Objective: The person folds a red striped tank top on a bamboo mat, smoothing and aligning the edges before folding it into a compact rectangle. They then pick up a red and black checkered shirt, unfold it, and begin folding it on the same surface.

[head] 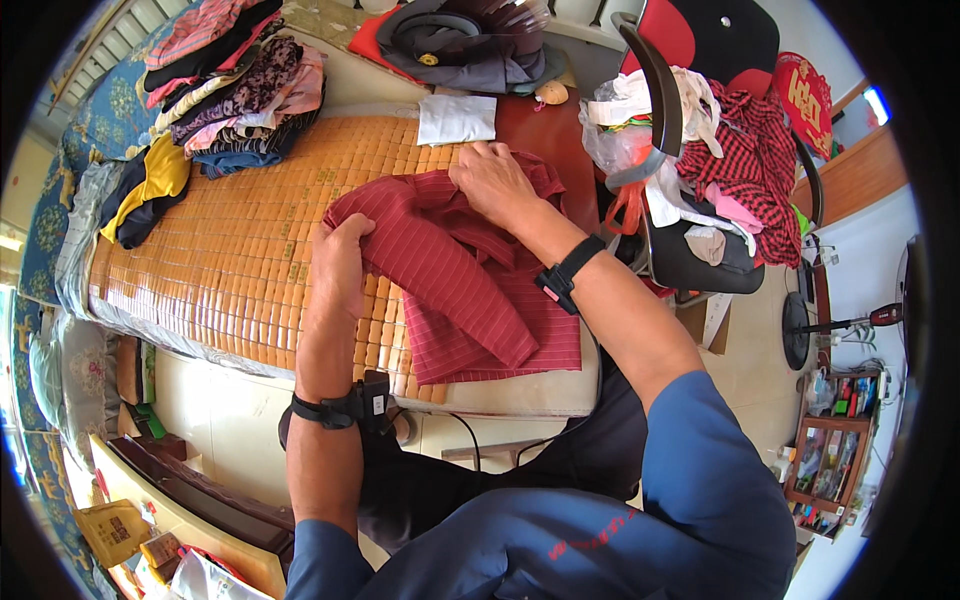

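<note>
A dark red pinstriped garment (457,277) lies before me, partly on a bamboo tile mat (247,225) and partly on the pale edge of the bed. My left hand (341,255) pinches its left end between thumb and fingers, and the cloth there is lifted a little. At the garment's far edge, my right hand (487,176) has its fingers bent down on the fabric; the fingertips are partly hidden. Just beyond that hand lies a folded white cloth (456,118). One long striped sleeve slants across the garment towards its near right part.
Folded clothes (240,105) are stacked at the mat's far left, beside a yellow and navy garment (154,187). To the right, a black chair (705,259) bears loose clothes and plastic bags. A dark hat (427,37) lies at the back. Cables hang near my knees.
</note>
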Demonstrator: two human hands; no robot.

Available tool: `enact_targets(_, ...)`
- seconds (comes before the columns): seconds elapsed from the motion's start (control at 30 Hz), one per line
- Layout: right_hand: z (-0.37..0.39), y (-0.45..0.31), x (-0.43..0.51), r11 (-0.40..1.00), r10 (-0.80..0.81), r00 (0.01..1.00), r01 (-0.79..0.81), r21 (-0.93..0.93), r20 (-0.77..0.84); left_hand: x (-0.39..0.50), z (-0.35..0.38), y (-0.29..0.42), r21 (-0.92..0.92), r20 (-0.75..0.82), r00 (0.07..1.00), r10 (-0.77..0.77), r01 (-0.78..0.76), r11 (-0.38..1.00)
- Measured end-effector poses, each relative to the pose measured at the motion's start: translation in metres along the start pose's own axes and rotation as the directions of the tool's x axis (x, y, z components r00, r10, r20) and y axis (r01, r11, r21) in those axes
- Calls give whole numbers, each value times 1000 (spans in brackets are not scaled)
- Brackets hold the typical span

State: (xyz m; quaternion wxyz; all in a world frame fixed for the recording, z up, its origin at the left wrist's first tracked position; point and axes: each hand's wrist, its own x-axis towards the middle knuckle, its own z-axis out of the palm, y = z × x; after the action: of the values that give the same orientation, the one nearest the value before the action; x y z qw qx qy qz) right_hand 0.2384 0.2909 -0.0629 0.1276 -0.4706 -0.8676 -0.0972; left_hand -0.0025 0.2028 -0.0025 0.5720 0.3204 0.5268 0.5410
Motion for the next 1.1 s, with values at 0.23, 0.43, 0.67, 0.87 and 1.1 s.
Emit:
enact_targets(0.23, -38, -18, -4, 999, -14, 994, 18, 30, -107, -1, -1, 2, 30, 43, 998, -44, 43, 999)
enact_targets(0.43, -71, -50, -27, 913, 139, 990, -120, 389, -21, -1, 6, 1, 7, 22, 999, -33, 33, 999)
enact_targets(0.67, -61, -43, -57, 915, 229, 932, -305, 264, 282, 1, 6, -6, 23, 58, 998, -33, 32, 999)
enact_targets(0.87, -62, -15, -54, 988, 135, 889, -151, 3, 437, 0, 6, -6, 60, 120, 992, -31, 23, 998)
enact_targets(1.1, -70, -24, -60, 967, 69, 931, -151, 207, 360, -1, 11, -5, -8, 174, 985, 5, -3, 1000)
